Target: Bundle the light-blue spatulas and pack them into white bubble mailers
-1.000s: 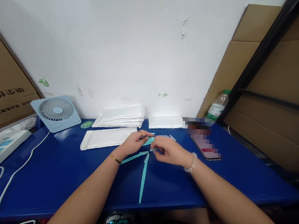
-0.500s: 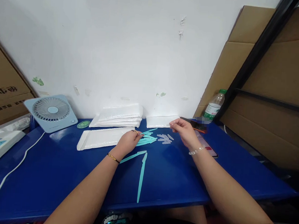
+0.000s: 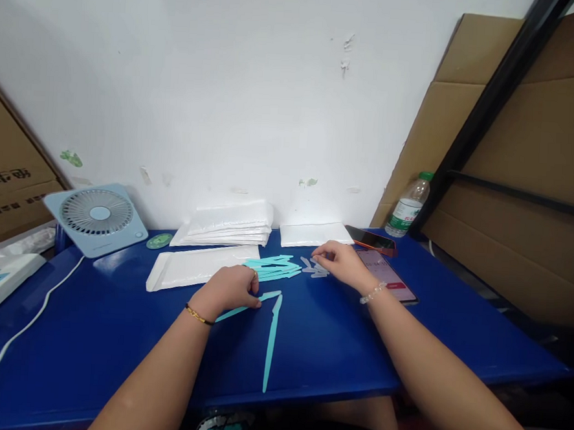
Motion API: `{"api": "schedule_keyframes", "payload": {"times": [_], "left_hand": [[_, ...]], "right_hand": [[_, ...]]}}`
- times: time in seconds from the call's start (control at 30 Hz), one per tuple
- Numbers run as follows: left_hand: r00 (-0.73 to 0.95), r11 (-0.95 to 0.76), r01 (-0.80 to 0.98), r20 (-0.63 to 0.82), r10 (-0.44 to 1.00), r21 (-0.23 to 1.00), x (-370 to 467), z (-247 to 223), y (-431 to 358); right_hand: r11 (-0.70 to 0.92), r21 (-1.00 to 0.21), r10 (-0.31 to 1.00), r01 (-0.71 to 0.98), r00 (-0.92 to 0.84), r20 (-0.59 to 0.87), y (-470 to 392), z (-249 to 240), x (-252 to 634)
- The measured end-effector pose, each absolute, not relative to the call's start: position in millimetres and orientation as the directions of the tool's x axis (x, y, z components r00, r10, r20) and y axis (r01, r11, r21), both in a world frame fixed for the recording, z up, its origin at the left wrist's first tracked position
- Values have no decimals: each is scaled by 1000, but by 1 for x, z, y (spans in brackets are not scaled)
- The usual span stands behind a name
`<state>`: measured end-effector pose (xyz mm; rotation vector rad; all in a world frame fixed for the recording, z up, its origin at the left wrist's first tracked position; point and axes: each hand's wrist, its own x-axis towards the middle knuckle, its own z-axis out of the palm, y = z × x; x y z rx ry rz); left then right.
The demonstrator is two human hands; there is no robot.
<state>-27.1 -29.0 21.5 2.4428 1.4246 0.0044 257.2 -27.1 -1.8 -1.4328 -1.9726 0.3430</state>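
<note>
My left hand [image 3: 236, 291] is over a turquoise razor-like stick [image 3: 235, 313] lying at a slant, its thumb and fingers apart and nothing seen between them. Several more turquoise sticks [image 3: 276, 269] lie in a pile just beyond it. A separate turquoise stick [image 3: 271, 344] points toward the table's front edge. My right hand [image 3: 340, 262] has its fingertips pinched at a small heap of clear plastic covers [image 3: 317, 272]; whatever is between them is too small to make out.
White padded envelopes [image 3: 228, 223] are stacked by the wall, with one [image 3: 186, 267] in front and another [image 3: 315, 234] beside. A fan [image 3: 99, 215] stands left; phones [image 3: 392, 278] and a bottle [image 3: 408, 208] are right. The blue table [image 3: 337, 354] has a front edge.
My left hand has moved back and left from the pile to the slanted stick and opened. My right hand has come down and left onto the clear covers.
</note>
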Motion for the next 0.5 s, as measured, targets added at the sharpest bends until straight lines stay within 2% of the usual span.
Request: {"api": "schedule_keyframes", "payload": {"times": [0.1,0.23,0.3,0.4,0.5], "left_hand": [[511,-445,848,-224,830,289,-22,22,-34],[551,-493,775,-41,833,396,-10,18,-33],[569,-539,735,58,820,412,-6,16,-30],[551,-568,743,158,820,355,-5,13,-21],[487,-538,792,233,842,288,-6,8,-9]], "right_hand": [[460,-608,888,647,-326,325,-37,-2,236],[488,-679,860,548,-434,268,-46,-6,207],[470,-717,865,515,-432,256,-45,-5,204],[418,-758,898,501,-356,259,-37,-4,220],[368,-723,930,584,-228,289,-24,-6,250]]}}
